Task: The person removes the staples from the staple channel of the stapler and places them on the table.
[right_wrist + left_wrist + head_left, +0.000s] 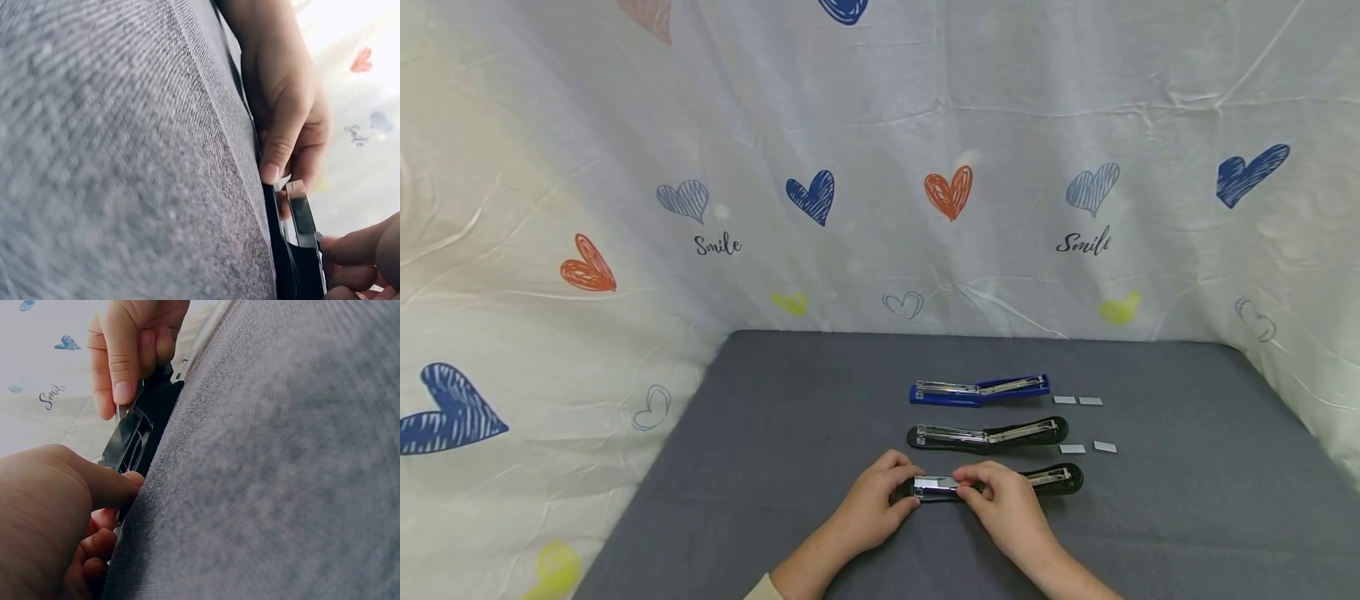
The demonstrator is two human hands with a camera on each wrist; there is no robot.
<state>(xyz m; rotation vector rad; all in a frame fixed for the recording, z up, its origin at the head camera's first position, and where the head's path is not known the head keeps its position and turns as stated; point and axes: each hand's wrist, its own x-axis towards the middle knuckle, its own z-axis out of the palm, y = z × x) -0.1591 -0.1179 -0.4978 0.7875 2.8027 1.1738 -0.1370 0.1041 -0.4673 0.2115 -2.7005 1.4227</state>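
The nearest black stapler (1054, 478) lies opened out flat on the grey cloth. My left hand (874, 500) grips its left end, thumb on the near side and fingers on the far side. Over its middle, my right hand (1009, 505) pinches a small grey staple strip (122, 412) between thumb and forefinger, right at the metal magazine (934, 483). The strip is mostly hidden by the fingertips. In the right wrist view, the shiny magazine (302, 215) stands between the left thumb and the right fingertips.
Behind lie a second opened black stapler (955, 437) and an opened blue stapler (951, 398). Two pairs of staple strips, one pair (1072, 449) by the black stapler and another (1064, 400) by the blue one, lie at their right ends. A heart-printed curtain (880, 258) hangs behind the table.
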